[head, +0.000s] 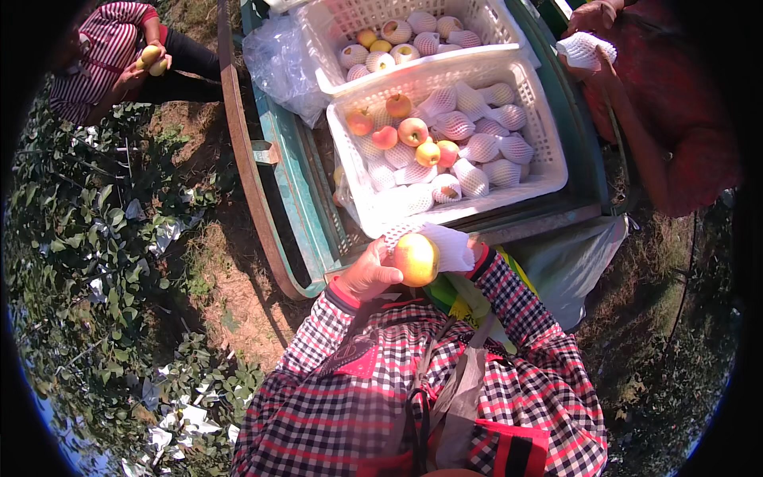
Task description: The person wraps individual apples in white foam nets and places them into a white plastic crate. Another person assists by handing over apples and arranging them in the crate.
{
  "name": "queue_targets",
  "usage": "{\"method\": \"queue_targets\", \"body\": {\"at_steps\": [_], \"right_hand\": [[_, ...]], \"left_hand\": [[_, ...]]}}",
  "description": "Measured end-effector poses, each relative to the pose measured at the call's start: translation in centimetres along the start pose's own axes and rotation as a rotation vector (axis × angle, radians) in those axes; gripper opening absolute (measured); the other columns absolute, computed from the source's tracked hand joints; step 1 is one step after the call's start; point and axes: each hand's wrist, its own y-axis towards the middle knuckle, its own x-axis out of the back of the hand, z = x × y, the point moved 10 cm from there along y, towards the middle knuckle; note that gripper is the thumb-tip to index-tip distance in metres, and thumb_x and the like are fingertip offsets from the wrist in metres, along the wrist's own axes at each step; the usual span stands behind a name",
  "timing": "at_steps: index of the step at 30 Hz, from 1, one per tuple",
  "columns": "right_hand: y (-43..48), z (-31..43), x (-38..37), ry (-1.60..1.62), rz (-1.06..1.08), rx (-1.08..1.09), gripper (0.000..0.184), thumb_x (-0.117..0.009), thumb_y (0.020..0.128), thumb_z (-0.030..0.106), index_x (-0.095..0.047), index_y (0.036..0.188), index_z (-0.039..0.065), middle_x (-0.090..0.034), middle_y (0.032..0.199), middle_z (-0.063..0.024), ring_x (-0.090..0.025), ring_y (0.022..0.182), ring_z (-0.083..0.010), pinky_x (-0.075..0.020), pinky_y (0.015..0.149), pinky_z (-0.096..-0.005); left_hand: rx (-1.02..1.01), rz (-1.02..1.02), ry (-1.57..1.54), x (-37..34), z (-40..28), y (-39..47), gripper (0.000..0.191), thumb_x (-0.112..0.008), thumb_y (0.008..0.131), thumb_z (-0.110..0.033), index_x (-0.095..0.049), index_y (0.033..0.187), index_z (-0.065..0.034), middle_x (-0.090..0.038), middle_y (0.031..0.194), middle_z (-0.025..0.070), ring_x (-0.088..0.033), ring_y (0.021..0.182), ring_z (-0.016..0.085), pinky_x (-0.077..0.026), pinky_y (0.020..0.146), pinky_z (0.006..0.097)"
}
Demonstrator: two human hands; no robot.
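Note:
My left hand (371, 272) holds a yellow-red apple (416, 260) in front of my chest, thumb against its side. A white foam net sleeve (450, 245) lies behind and to the right of the apple. My right hand (475, 249) is at the sleeve's right end, mostly hidden by it and by my cuff. Just beyond my hands stands a white plastic crate (456, 210) with many apples in foam nets. Several bare apples, such as a red one (412, 132), lie on its left side.
A second white crate (417, 58) of apples stands behind, on a green metal cart (285, 173) with a rusty rail (241, 143). Clear plastic bags (286, 65) lie at left. One person (107, 59) holds fruit at upper left; another (661, 119) holds a foam net at right. Leafy plants (101, 238) grow at left.

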Motion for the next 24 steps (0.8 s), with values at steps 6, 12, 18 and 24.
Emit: {"method": "queue_targets", "body": {"at_steps": [6,12,18,24], "right_hand": [[0.5,-0.1,0.5,0.406,-0.093,0.031,0.049,-0.062,0.091,0.014,-0.047,0.134,-0.003,-0.058,0.130,-0.0127,-0.059,0.117,-0.0234,-0.0459,0.102,-0.0377],[-1.6,5.0,4.6,-0.712,-0.779,0.278,0.024,-0.067,0.083,0.005,-0.061,0.106,0.000,-0.066,0.095,-0.0051,-0.065,0.087,-0.0167,-0.0525,0.078,-0.0282],[-1.6,3.7,-0.2,-0.598,-0.597,0.283,0.017,-0.068,0.090,0.020,-0.060,0.097,0.006,-0.062,0.083,-0.0017,-0.063,0.073,-0.0108,-0.0536,0.062,-0.0276],[-0.5,-0.6,0.9,0.241,-0.540,0.020,0.036,-0.055,0.100,0.039,-0.059,0.110,0.005,-0.066,0.098,-0.0050,-0.067,0.083,-0.0144,-0.0558,0.068,-0.0283]], "left_hand": [[0.014,-0.070,-0.206,1.9,0.6,0.8,0.089,-0.084,0.072,-0.034,-0.037,0.144,-0.0076,-0.049,0.138,0.0119,-0.050,0.127,0.032,-0.043,0.104,0.0606],[-0.287,-0.548,0.660,4.8,-2.8,1.4,0.072,-0.086,0.071,-0.024,-0.050,0.131,-0.0043,-0.059,0.123,0.0116,-0.059,0.114,0.026,-0.050,0.095,0.0389],[-0.619,-0.926,1.314,5.3,-4.9,-0.2,0.068,-0.080,0.062,-0.003,-0.051,0.124,-0.0061,-0.057,0.110,0.0170,-0.057,0.104,0.037,-0.047,0.091,0.0442],[-0.640,-0.586,1.595,-0.4,-1.3,1.0,0.078,-0.076,0.063,-0.004,-0.043,0.134,-0.0040,-0.041,0.134,0.0273,-0.042,0.125,0.047,-0.039,0.103,0.0481]]}}
